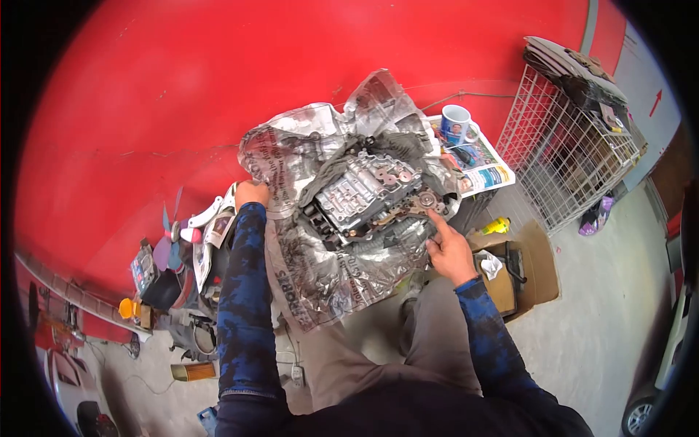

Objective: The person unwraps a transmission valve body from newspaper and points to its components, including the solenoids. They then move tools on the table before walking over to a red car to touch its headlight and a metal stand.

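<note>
A metal transmission valve body, with cast channels and a round part at its right end, lies on a crumpled, printed plastic sheet. My right hand is at its lower right corner, index finger stretched out to the round part and thumb apart. The hand grips nothing that I can see. At the sheet's left edge my left hand is closed, knuckles up. What lies within its fingers is hidden. Dark, oily cloth or plastic is bunched behind the valve body.
A picture mug stands on a newspaper at the right. Beyond it is a white wire cage. A cardboard box and a yellow bottle are at lower right. A small fan stands at left, before the red wall.
</note>
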Demonstrator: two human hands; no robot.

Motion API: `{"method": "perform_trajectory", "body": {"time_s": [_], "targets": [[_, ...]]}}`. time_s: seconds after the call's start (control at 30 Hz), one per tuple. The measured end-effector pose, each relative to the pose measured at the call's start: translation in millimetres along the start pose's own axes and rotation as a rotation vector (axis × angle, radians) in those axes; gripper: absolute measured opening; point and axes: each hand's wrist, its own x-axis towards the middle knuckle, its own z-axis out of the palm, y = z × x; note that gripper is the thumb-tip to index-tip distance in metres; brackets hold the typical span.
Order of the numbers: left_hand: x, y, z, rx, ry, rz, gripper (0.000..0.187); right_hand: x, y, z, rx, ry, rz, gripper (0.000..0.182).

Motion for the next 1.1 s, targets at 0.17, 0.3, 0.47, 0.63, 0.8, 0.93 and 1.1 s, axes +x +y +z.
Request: {"method": "perform_trajectory", "body": {"time_s": [0.17, 0.3, 0.47, 0.63, 0.8, 0.93, 1.1], "targets": [[17, -38, 22, -0.022, -0.049, -0.138, 0.042, 1, 1, -7, -0.029, -0.092, 0.031, 0.075], [-18, -9, 2, -0.152, 0.393, -0.052, 0.035, 16, 7, -22, 0.09, -0.069, 0.001, 0.06], [-50, 38, -45, -0.253, 0.26, 0.632, 0.036, 68, -19, -48, 0.155, 0.064, -0.146, 0.044], [-75, 68, -37, -0.075, -0.301, 0.852, 0.032, 92, -40, -46, 0.127, 0.051, -0.2, 0.041], [-41, 69, -22, -0.142, -0.229, 0.556, 0.02, 54, -44, -38, 0.123, 0.051, -0.207, 0.04], [4, 33, 5, -0.097, -0.028, 0.325, 0.024, 12, -45, -27, 0.189, -0.058, -0.133, 0.038], [12, -5, 44, 0.084, -0.236, -0.036, 0.035, -12, -73, -12, 0.118, -0.23, -0.209, 0.039]]}}
